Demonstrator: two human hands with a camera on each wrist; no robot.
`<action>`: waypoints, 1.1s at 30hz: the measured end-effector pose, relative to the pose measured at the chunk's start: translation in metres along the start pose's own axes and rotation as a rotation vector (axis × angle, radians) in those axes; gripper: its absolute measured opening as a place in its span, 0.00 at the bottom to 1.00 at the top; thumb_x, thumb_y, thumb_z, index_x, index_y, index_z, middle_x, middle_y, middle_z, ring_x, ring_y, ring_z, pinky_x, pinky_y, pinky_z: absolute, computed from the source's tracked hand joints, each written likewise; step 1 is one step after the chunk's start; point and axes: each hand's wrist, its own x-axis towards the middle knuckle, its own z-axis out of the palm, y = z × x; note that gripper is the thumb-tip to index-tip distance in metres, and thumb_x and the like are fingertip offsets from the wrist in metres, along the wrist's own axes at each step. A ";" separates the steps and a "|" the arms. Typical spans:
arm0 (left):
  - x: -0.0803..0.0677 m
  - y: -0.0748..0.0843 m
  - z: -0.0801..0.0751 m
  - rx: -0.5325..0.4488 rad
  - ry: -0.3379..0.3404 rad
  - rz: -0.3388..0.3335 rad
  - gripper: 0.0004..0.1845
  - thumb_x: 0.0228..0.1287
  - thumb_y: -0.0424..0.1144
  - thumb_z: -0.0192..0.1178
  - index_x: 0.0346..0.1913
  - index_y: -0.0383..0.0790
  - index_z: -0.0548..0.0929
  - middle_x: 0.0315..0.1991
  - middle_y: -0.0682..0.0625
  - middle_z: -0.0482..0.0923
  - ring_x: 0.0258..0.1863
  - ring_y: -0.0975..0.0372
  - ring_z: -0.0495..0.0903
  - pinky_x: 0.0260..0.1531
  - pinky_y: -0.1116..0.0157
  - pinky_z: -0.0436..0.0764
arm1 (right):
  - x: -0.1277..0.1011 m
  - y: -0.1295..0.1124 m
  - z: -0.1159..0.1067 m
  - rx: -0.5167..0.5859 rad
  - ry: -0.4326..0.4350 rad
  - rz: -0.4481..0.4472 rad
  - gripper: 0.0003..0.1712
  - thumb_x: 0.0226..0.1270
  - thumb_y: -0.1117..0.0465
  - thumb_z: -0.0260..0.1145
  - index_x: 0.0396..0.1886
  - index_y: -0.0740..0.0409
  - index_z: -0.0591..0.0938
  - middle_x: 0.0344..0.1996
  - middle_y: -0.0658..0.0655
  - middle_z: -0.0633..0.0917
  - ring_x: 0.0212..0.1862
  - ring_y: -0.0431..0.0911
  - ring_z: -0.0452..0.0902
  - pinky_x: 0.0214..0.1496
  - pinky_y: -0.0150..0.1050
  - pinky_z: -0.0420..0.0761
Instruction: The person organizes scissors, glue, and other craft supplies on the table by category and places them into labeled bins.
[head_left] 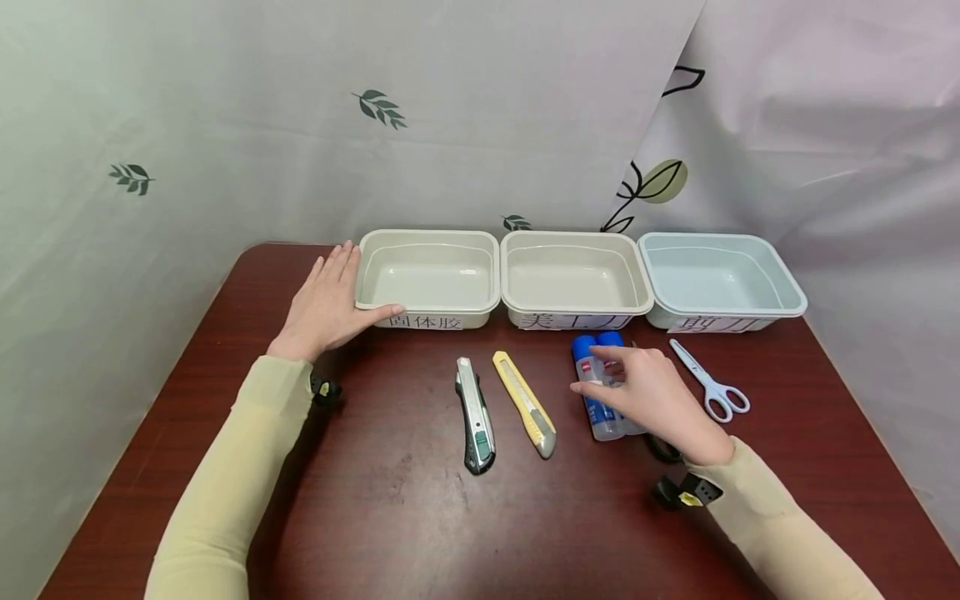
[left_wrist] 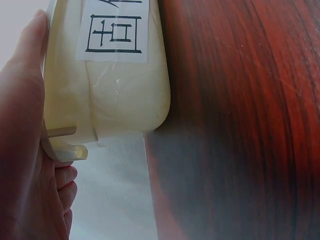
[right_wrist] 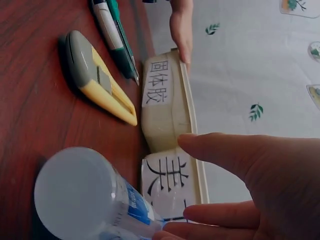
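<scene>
My left hand (head_left: 321, 304) lies with straight fingers against the left corner of a cream bin (head_left: 427, 320), its thumb along the front rim. In the left wrist view, the bin's labelled wall (left_wrist: 125, 90) stands beside that hand. My right hand (head_left: 660, 398) hovers over two clear glue bottles with blue caps, thumb and fingers apart. The nearer glue bottle (head_left: 602, 421) lies on the table, and the other glue bottle (head_left: 611, 339) is partly hidden by the hand. In the right wrist view, a bottle's round base (right_wrist: 75, 192) shows below the spread fingers.
Beside the bottles lie a yellow utility knife (head_left: 521, 400) and a black-and-silver utility knife (head_left: 474, 417). White-blue scissors (head_left: 705, 379) lie right of my right hand. A dark loop (head_left: 663, 450) shows partly under that wrist. A second cream bin (head_left: 577, 318) and a pale blue bin (head_left: 723, 322) continue the row.
</scene>
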 end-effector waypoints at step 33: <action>0.000 -0.002 0.000 -0.011 -0.007 0.009 0.66 0.59 0.79 0.53 0.80 0.28 0.46 0.80 0.34 0.43 0.80 0.47 0.42 0.77 0.54 0.37 | 0.010 -0.007 0.029 0.025 -0.088 -0.065 0.42 0.56 0.56 0.79 0.67 0.73 0.75 0.45 0.63 0.88 0.44 0.52 0.85 0.43 0.49 0.84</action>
